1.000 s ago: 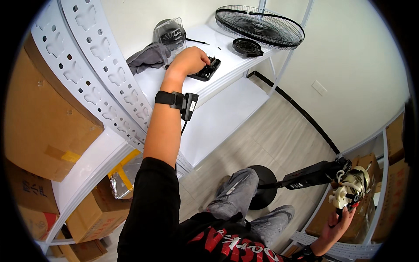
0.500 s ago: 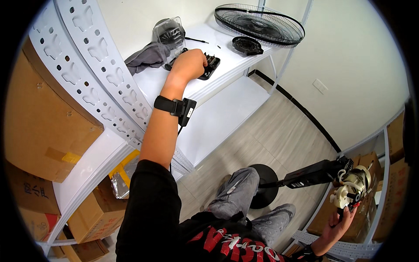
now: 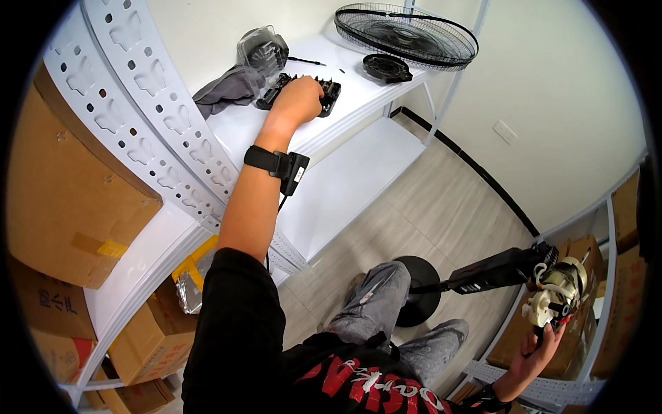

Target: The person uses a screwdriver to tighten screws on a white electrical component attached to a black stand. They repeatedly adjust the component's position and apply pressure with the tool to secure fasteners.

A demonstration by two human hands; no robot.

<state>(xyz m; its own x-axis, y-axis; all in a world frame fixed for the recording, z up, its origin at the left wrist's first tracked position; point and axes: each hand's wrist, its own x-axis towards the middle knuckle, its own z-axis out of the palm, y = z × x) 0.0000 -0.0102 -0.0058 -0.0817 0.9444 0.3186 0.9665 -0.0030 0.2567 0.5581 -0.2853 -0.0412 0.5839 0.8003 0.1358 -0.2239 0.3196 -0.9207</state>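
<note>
My left hand (image 3: 298,101) reaches out to the white shelf, its fingers curled down over a black case (image 3: 332,99) with rows of upright bits. The fingertips are mostly hidden behind the hand, and the case shows on both sides of it. At the lower right, my right hand (image 3: 539,353) is closed around the underside of a stand fan's motor head (image 3: 557,297), which has cream and metal parts. That head sits at the top of a black fan stand (image 3: 493,271) with a round base (image 3: 418,293) on the floor.
On the white shelf (image 3: 241,134) lie a grey cloth (image 3: 224,92), a clear plastic cover (image 3: 261,52), a thin black screwdriver (image 3: 307,61), a round black part (image 3: 386,67) and a wire fan guard (image 3: 407,34). Cardboard boxes (image 3: 83,179) fill racks on both sides.
The bit case has shifted slightly away and turned under my left hand, so more of its upright bits show. My right hand keeps its hold on the motor head.
</note>
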